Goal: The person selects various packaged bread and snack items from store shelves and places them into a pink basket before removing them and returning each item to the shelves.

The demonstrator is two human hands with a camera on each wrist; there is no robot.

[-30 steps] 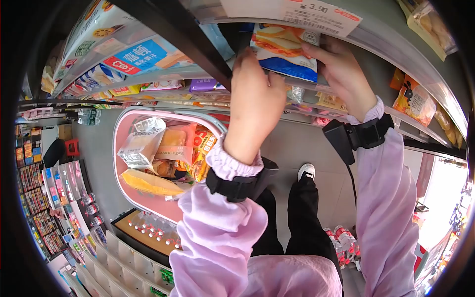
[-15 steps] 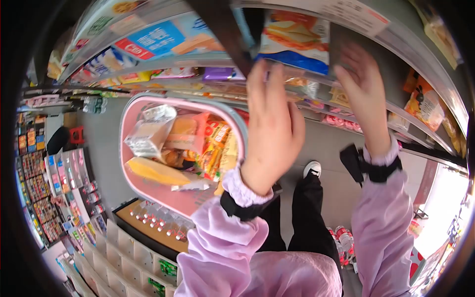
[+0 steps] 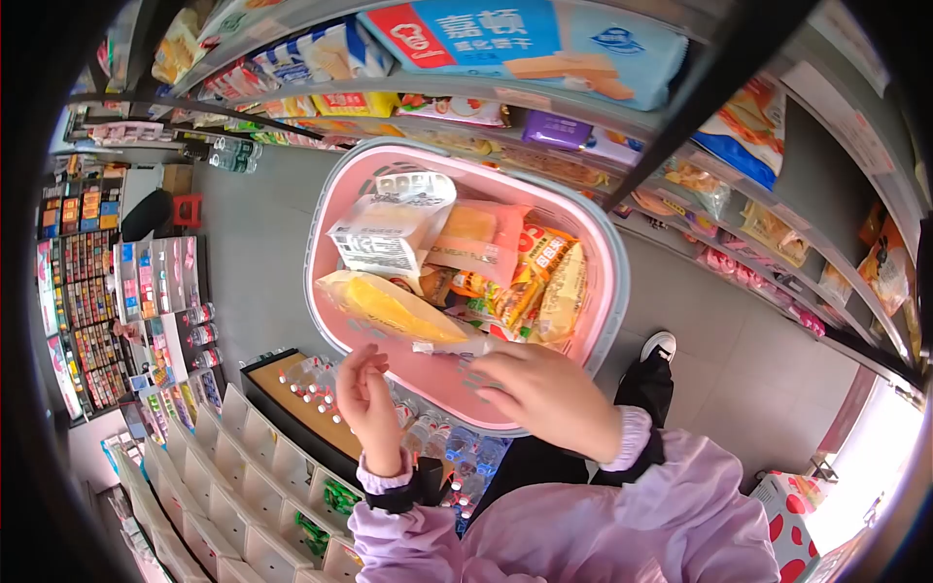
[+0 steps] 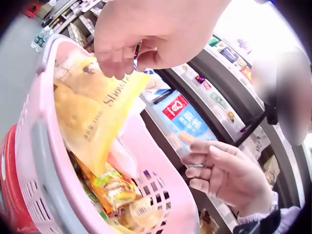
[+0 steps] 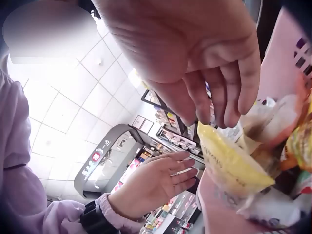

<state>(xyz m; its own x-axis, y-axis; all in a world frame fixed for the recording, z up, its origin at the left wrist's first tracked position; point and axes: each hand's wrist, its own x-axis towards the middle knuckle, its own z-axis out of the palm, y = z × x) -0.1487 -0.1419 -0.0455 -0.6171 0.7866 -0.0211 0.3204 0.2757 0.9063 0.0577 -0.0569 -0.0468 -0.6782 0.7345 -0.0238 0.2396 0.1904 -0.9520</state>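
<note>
A pink shopping basket (image 3: 437, 384) full of packaged snacks stands below me. In it lie a yellow bread bag (image 3: 389, 306), a clear-and-white packet (image 3: 394, 223), a pink-edged bag (image 3: 481, 243) and orange snack packs (image 3: 530, 277). My left hand (image 3: 369, 403), fingers loosely bent, hovers by the basket's near left rim and holds nothing. Over the near right part of the basket is my right hand (image 3: 549, 394), also holding nothing. In the left wrist view my left hand (image 4: 156, 34) overlaps the top of the yellow bag (image 4: 97, 107), while my right hand (image 4: 229, 175) is beyond the basket.
Snack shelves run along the far side, with a blue wafer pack (image 3: 525, 49) and a blue-and-white bread pack (image 3: 748, 126) on them. A black upright post (image 3: 709, 97) stands before the shelves. Bottles (image 3: 471, 457) and a white compartment rack (image 3: 262, 486) are near my left.
Both hands have left the blue-and-white bread pack, which stays on the shelf, and come down to the basket. The view has turned, bringing the basket to the middle.
</note>
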